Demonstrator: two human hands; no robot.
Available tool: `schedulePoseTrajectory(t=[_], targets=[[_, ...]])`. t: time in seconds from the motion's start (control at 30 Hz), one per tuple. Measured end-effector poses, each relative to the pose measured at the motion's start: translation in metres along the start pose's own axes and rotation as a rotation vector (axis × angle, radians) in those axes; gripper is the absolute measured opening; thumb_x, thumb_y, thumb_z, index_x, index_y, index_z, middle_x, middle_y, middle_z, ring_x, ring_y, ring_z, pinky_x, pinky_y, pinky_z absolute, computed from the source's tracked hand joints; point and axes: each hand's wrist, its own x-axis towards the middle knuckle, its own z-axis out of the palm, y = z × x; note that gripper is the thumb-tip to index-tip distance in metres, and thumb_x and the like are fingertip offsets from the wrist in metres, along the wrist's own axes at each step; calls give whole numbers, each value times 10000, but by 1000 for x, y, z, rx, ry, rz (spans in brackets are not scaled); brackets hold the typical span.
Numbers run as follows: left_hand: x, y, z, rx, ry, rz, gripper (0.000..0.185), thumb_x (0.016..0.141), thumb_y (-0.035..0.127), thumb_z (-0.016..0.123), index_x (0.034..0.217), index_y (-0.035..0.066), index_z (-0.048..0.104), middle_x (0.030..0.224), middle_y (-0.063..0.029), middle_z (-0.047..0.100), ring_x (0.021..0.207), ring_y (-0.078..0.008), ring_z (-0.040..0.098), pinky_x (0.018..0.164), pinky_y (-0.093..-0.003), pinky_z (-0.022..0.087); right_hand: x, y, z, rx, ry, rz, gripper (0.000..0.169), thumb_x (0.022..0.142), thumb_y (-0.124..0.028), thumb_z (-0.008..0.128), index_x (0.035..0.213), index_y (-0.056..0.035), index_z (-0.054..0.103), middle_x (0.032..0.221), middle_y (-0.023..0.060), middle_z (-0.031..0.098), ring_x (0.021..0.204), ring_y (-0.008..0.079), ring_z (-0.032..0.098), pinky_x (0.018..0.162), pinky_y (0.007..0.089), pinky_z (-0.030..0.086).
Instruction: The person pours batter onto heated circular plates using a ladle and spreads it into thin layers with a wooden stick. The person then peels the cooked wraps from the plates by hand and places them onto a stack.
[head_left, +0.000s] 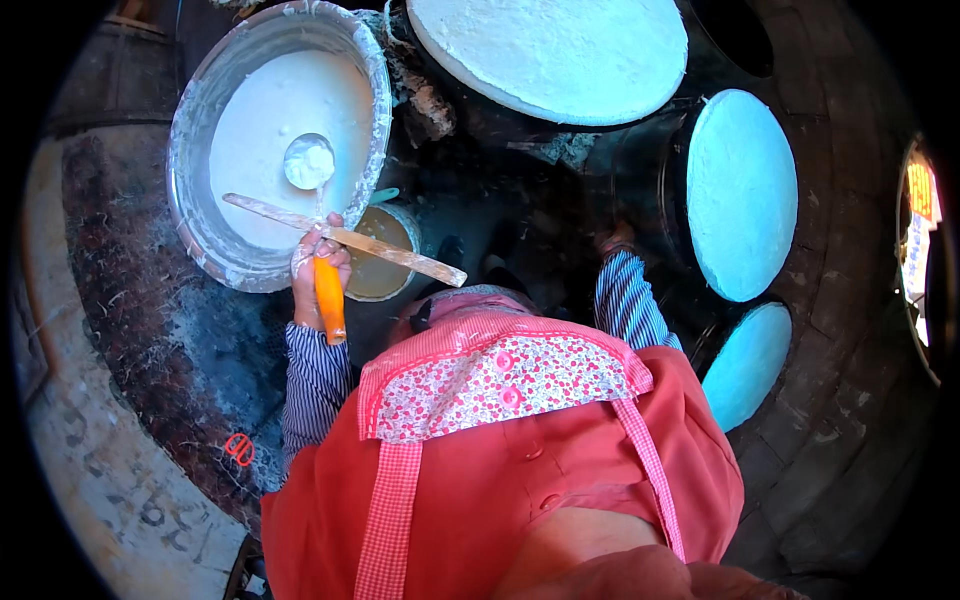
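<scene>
My left hand is closed around a ladle with an orange handle and a flat wooden stick lying crosswise. The ladle's round bowl holds white paste over a large basin of white, batter-like liquid. Below the basin's right side stands a smaller bucket with beige liquid. At the right, my right hand is low beside a dark round vessel whose top is a white disc; its fingers are in shadow, and whether it grips anything cannot be told.
A larger white-topped round vessel stands ahead, and a smaller one at the lower right. Fibrous clumps lie beside the basin. Red-handled scissors rest on the stained surface at left. Paved floor runs along the right.
</scene>
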Motion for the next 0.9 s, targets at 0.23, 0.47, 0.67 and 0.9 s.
schedulePoseTrajectory(t=[0.23, 0.47, 0.67, 0.9], targets=[[-1, -6, 3, -15, 3, -39, 241, 902, 136, 439, 1084, -20, 432, 714, -39, 549, 487, -66, 518, 459, -210, 448, -172, 13, 46, -21, -169, 142, 187, 911, -217, 490, 906, -48, 571, 785, 64, 599, 667, 184, 573, 600, 286, 510], [1, -6, 11, 33, 48, -28, 259, 919, 163, 419, 1079, -37, 454, 573, 4, 480, 444, -69, 480, 445, -202, 435, -196, 10, 5, -72, -22, 124, 132, 894, -153, 511, 877, -47, 588, 749, 54, 602, 610, 160, 568, 580, 267, 514], [-1, -5, 2, -2, -7, -49, 246, 914, 149, 430, 1071, -38, 457, 627, -22, 496, 476, -60, 491, 454, -203, 441, -188, -21, 12, 136, 37, 69, 159, 890, -108, 468, 922, -23, 599, 823, 84, 613, 700, 172, 573, 653, 268, 517], [-1, -2, -1, 37, 4, -21, 228, 907, 133, 439, 1081, -13, 421, 832, -72, 552, 507, -56, 505, 464, -212, 450, -81, -30, 20, 166, 91, 134, 257, 878, -247, 502, 955, -15, 582, 866, 56, 595, 756, 178, 537, 713, 267, 466]])
